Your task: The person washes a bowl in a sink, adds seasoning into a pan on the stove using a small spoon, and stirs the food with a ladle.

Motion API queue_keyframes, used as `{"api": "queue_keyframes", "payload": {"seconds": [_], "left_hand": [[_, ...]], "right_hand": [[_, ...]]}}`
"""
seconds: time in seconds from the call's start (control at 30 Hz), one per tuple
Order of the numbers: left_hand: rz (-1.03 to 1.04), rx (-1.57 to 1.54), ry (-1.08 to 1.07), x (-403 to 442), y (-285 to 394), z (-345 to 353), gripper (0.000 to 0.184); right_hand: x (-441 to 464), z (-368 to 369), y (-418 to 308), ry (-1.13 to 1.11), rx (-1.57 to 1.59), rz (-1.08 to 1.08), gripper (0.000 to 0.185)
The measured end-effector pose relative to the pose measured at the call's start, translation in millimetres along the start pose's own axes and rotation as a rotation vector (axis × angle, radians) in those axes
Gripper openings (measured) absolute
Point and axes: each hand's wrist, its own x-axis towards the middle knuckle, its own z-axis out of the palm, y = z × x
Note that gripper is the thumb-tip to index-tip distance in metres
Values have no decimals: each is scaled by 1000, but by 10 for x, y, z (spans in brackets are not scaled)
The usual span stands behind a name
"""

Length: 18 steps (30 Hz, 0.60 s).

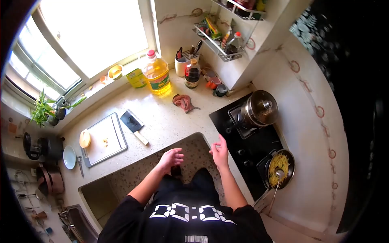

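My left hand (171,158) hangs in front of the counter edge with fingers apart and nothing in it. My right hand (219,152) is raised beside the stove's left edge, its index finger stretched out, also holding nothing. Nearest to the right hand is the black gas stove (246,152). On its front burner sits a frying pan (292,172) of yellow shredded food, with a ladle (279,173) resting in it. A lidded pot (259,108) stands on the far burner. Left of my hands lie a cleaver (133,123) and a cutting board (104,139) with small pieces on it.
An oil bottle (157,75), a dark sauce bottle (192,75) and a knife holder (184,65) stand at the back. A pink cloth (184,103) lies before them. A bowl (69,157) and scissors (80,165) are at left. A wall rack (221,44) juts out above. The pan handle (262,199) points toward me.
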Motion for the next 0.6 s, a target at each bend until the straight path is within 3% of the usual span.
{"api": "queue_keyframes", "payload": {"seconds": [0.13, 0.33, 0.37, 0.47, 0.6], "left_hand": [[26, -55, 67, 49, 228, -157, 39], [67, -140, 177, 186, 480, -232, 38], [71, -142, 200, 214, 502, -245, 40], [76, -215, 239, 291, 588, -249, 39], [59, -260, 266, 386, 663, -248, 38]], "right_hand": [[877, 350, -76, -30, 237, 297, 55], [2512, 668, 437, 145, 439, 458, 54], [2783, 729, 527, 248, 485, 513, 38], [3459, 766, 820, 256, 613, 573, 10], [3970, 802, 1184, 277, 755, 643, 10]]}}
